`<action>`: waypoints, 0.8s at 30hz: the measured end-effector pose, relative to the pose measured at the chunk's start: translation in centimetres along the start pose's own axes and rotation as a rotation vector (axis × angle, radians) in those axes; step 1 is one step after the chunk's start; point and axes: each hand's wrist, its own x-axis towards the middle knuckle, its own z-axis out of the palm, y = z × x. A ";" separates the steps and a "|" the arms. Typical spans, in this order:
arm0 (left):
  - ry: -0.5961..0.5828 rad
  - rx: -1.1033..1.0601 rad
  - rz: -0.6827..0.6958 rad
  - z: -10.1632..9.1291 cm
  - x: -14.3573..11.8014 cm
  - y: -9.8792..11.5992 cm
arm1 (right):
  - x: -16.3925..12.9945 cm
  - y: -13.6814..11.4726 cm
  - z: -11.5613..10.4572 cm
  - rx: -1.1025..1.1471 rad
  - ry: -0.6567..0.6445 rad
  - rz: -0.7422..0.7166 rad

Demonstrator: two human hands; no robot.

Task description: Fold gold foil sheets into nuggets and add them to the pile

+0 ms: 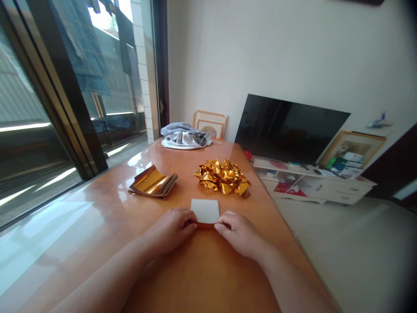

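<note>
A sheet of foil paper (205, 211) lies pale side up on the table in front of me. Its near edge is turned up, showing a strip of orange-gold. My left hand (176, 229) pinches the near left corner, and my right hand (235, 230) pinches the near right corner. Beyond the sheet, slightly right, sits a pile of folded gold foil pieces (223, 176). To the left rests a stack of flat gold foil sheets (153, 182), its top sheet curling up at the edges.
The glossy wooden table (202, 278) runs away from me to a bundle of grey cloth (185, 135) and framed pictures (210, 124) by the wall. Sliding glass doors (97, 87) stand left. A television (289, 126) tops a white cabinet (314, 187) at right.
</note>
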 end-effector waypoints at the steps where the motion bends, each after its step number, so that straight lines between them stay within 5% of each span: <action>1: 0.007 -0.005 -0.013 0.1 0.1 0.0 | 0.1 0.2 0.2 0.019 0.016 0.026; 15: 0.013 0.016 -0.106 0.6 0.5 -0.7 | 1.1 2.1 1.8 0.215 0.040 0.229; 24: -0.009 0.012 -0.124 0.6 0.3 -0.2 | 0.6 1.7 1.6 0.164 -0.004 0.213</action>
